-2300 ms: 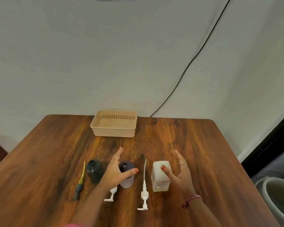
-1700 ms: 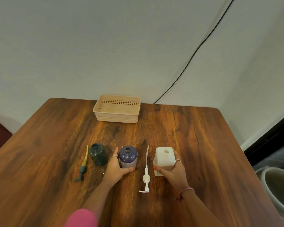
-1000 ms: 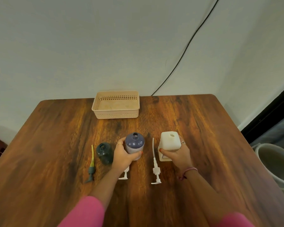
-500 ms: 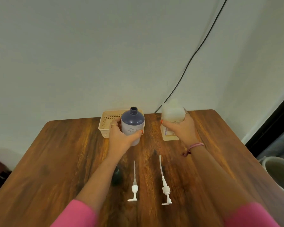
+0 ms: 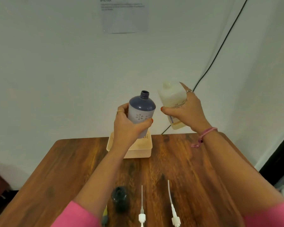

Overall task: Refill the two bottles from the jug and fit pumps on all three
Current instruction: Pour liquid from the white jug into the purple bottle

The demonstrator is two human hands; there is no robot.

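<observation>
Holding both containers up in the air above the table (image 5: 69,163), I see my left hand (image 5: 126,126) wrapped around the purple bottle (image 5: 141,112), upright, neck open, pale flower prints on its side. My right hand (image 5: 187,112) grips the white jug (image 5: 172,99), tilted left toward the bottle; its label reads "BIOCHEM", the smaller print blurred. The dark bottle (image 5: 120,200) and two white pumps (image 5: 142,208) lie on the table.

You have two bottles: a purple one (image 5: 141,112) and a dark one (image 5: 120,199). There is one jug (image 5: 173,104). Three pumps show: two white (image 5: 141,208) (image 5: 172,207) and one yellow-green (image 5: 105,217), mostly hidden by your sleeve. One basket (image 5: 138,149) sits on the one desk (image 5: 72,161). One sheet (image 5: 125,15) and one cable (image 5: 220,51) are on the wall.
</observation>
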